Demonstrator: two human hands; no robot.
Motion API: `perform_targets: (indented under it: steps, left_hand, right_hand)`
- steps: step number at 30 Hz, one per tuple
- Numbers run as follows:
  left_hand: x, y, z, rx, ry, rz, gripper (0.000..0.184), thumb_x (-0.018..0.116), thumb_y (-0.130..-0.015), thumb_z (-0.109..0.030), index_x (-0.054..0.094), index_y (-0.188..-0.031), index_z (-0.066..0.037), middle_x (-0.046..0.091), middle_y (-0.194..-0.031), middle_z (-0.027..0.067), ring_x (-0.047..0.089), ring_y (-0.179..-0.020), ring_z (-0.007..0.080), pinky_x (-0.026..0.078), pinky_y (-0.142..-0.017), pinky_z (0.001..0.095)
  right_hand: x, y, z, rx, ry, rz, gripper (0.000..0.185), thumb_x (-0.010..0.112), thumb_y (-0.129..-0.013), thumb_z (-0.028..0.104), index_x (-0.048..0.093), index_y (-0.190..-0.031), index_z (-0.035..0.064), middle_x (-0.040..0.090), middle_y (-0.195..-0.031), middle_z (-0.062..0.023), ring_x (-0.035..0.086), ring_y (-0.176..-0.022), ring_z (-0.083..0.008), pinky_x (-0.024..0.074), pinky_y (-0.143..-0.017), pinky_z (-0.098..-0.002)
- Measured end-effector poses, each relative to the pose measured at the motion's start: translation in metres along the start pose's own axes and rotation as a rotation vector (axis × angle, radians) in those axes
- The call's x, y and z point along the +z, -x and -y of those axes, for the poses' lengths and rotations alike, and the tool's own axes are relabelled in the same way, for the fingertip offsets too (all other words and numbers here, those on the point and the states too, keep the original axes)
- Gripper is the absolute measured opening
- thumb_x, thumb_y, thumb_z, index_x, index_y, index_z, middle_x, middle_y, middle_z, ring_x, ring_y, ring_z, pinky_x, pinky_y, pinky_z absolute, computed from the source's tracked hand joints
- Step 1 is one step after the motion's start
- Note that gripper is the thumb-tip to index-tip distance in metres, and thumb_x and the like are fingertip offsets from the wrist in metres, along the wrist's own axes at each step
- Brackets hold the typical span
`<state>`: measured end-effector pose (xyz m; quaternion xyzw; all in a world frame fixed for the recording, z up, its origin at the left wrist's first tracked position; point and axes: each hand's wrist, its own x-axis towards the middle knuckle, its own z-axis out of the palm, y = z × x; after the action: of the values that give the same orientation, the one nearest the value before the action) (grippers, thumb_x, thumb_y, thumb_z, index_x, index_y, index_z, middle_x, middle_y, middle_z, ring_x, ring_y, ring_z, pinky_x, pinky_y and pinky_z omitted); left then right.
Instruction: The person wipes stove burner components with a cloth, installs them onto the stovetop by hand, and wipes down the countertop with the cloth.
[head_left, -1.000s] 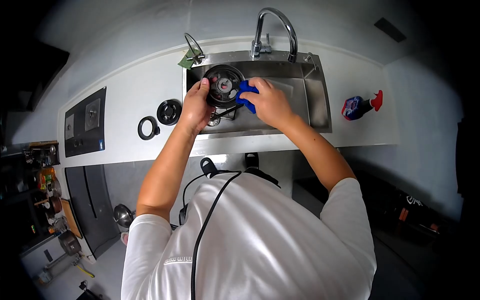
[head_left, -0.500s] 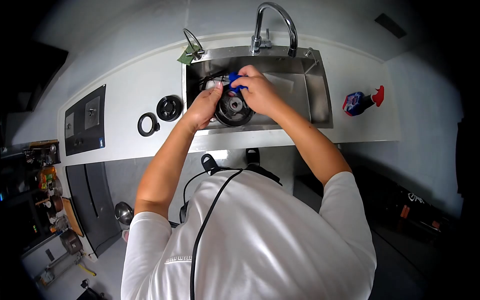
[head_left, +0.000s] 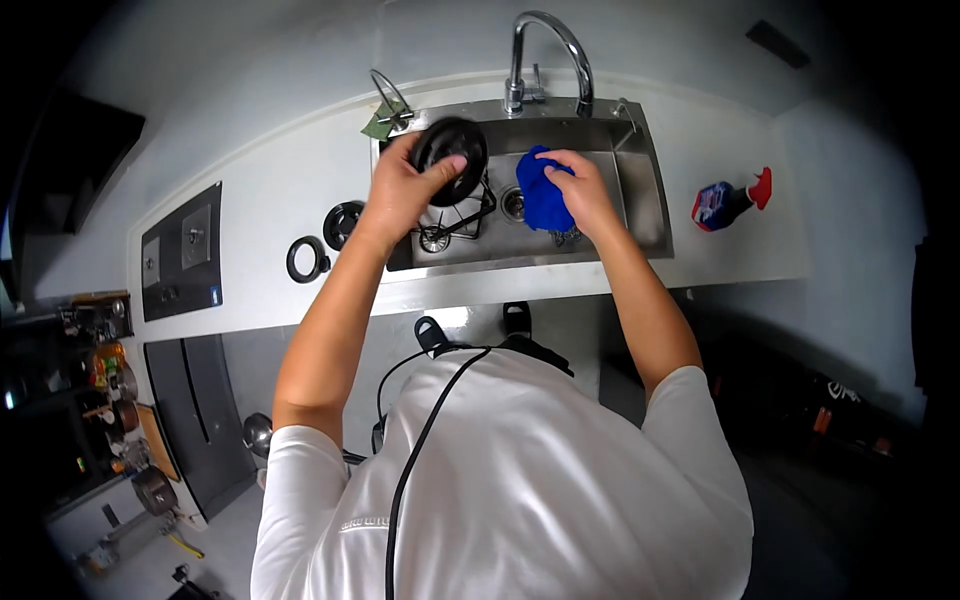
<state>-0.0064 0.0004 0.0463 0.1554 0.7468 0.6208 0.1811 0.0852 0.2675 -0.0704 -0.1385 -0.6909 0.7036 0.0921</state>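
My left hand point(head_left: 402, 190) grips a round black burner tray point(head_left: 450, 140) by its edge, thumb on its face, raised over the left side of the steel sink point(head_left: 640, 240). A bunched blue cloth point(head_left: 543, 195) hangs from my right hand point(head_left: 585, 190), pinched between thumb and fingers above the basin, apart from the tray. Below, a black burner grate point(head_left: 470, 222) lies in the sink with other metal pieces partly hidden. The drain point(head_left: 512, 205) shows between the tray and the cloth.
On the counter left of the sink lie a black dished burner part point(head_left: 341, 222) and a black ring point(head_left: 306, 259). Farther left is a gas hob point(head_left: 183, 250). A spray bottle point(head_left: 722, 205) lies at right. The tall faucet point(head_left: 550, 55) stands behind the basin.
My left hand has lifted the burner tray up out of the sink, baring the grate. My right hand has moved right with the blue cloth, away from the tray.
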Motion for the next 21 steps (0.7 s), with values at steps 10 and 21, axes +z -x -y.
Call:
perform_targets:
  steps: [10,21]
  left_hand:
    - [0.021,-0.057,0.090,-0.248,1.018,0.312,0.046,0.081,-0.088,-0.014,0.067,-0.130,-0.003,0.076,-0.114,0.0157,0.076,-0.100,0.0288,0.063,-0.087,0.0430]
    - [0.064,-0.093,0.034,-0.322,0.292,0.386,0.031,0.080,-0.090,-0.005,0.070,-0.119,0.001,0.077,-0.108,0.0090,0.075,-0.097,0.0225,0.062,-0.083,0.0404]
  right_hand:
    - [-0.075,0.083,-0.009,0.166,-0.035,-0.189,0.024,0.064,-0.100,0.005,0.076,-0.120,0.0032,0.075,-0.113,-0.0083,0.069,-0.101,-0.0154,0.0550,-0.087,-0.0299]
    - [-0.117,0.113,-0.011,0.135,-0.113,-0.301,0.026,0.064,-0.101,0.006,0.075,-0.124,0.0017,0.075,-0.112,-0.0087,0.068,-0.103,-0.0152,0.0534,-0.094,-0.0301]
